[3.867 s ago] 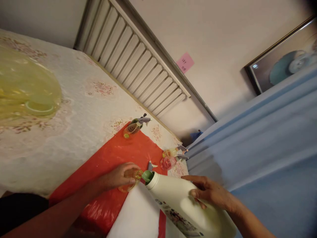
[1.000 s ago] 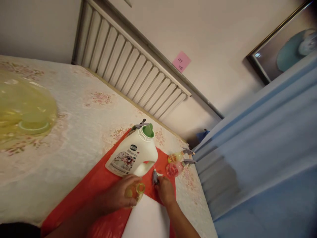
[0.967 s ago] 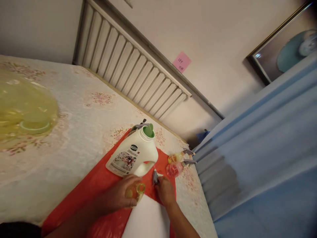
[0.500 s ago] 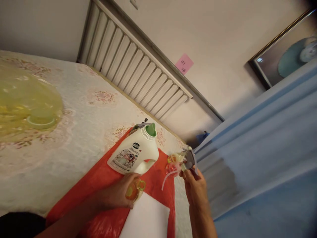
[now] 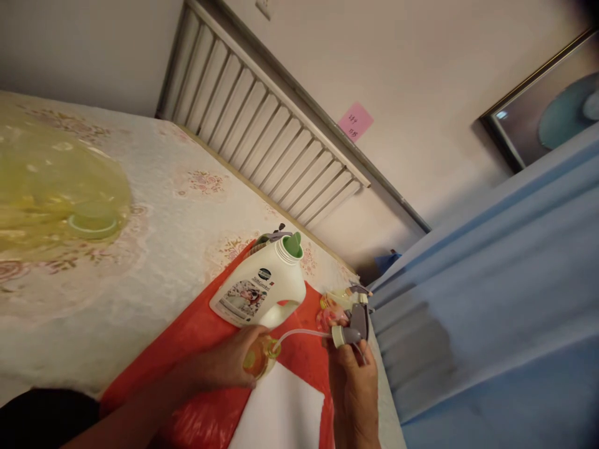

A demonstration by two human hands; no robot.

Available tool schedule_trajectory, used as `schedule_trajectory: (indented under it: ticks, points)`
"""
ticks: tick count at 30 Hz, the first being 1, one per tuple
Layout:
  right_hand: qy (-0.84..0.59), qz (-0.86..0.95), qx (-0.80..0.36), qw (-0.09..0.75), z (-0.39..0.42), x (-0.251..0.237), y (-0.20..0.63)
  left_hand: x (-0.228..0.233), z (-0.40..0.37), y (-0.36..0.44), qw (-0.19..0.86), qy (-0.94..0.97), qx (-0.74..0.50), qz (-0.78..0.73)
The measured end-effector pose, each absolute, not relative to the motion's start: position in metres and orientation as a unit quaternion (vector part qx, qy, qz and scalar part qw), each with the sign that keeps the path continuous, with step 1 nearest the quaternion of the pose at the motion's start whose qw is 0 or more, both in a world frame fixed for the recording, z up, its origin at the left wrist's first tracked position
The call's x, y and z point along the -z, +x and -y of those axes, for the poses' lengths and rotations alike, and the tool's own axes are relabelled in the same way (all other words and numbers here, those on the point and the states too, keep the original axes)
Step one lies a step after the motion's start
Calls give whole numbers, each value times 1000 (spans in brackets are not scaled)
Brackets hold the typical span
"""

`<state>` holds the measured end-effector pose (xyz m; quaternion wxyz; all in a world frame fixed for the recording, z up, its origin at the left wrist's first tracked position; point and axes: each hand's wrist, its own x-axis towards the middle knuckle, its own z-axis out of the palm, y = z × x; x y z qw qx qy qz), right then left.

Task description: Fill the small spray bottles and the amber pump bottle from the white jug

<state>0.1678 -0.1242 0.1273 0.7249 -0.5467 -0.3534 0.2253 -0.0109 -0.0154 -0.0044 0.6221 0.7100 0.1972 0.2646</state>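
My left hand (image 5: 234, 362) is wrapped around a small clear bottle (image 5: 256, 358) of orange-yellow liquid, tilted with its open neck to the right. In my right hand (image 5: 355, 368) is a grey spray trigger head (image 5: 352, 330) with a pale collar. Its thin tube curves left, and the tube's end is at the bottle's mouth. Just beyond my left hand stands a white detergent jug (image 5: 262, 287) with a green spout and no cap on it. Behind my right hand are a pink bottle (image 5: 330, 319) and a yellowish spray bottle (image 5: 339, 300), partly hidden.
A red plastic sheet (image 5: 187, 362) lies under the things, with white paper (image 5: 281, 411) on it. A large bag of yellow liquid (image 5: 60, 187) rests at left on the flowered tablecloth (image 5: 163, 249). Past the table's edge are a radiator (image 5: 262, 125) and a blue curtain (image 5: 468, 280).
My right hand has turned the spray head and brought it closer to the left hand. Its tube, hanging down before, now reaches the bottle's mouth. The view has shifted slightly.
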Motion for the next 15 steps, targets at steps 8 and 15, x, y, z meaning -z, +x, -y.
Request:
schedule_trajectory:
  ticks: [8, 15]
  points:
    - [-631, 356, -251, 642, 133, -80, 171, -13, 18, -13, 597, 726, -275, -201]
    - [-657, 396, -283, 575, 130, -45, 169, 0, 17, -10, 577, 743, -279, -193]
